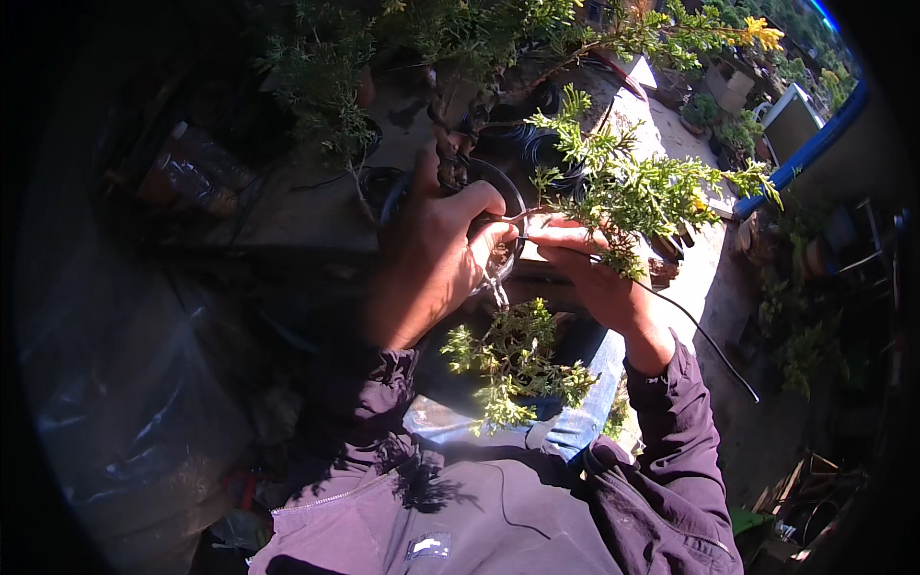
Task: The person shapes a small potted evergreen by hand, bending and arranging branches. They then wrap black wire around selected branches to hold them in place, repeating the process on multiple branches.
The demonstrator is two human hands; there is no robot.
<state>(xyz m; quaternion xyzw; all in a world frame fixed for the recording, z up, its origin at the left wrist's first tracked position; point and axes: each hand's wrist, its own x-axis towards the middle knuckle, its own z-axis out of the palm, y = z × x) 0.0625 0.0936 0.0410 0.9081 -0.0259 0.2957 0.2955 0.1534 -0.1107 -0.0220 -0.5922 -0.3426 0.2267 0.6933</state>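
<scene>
A small conifer tree point(632, 177) with a dark twisted trunk point(446, 144) stands in a round dark pot point(518, 196) before me. Over the pot, my left hand point(436, 230) is closed, its thumb and finger pinching a thin branch point(530, 213). Right beside it my right hand point(599, 283) is closed on a black wire point(704, 331) where it meets that branch. The wire's long free end hangs out past my right wrist. A lower leafy sprig point(517, 359) droops in front of the pot. Foliage partly covers my right fingers.
Coils of dark wire point(551, 144) lie on the bench behind the pot. A clear plastic bottle point(196, 168) is at the left, above a plastic sheet point(144, 383). A blue bar point(810, 149) and potted plants point(701, 110) are at the far right.
</scene>
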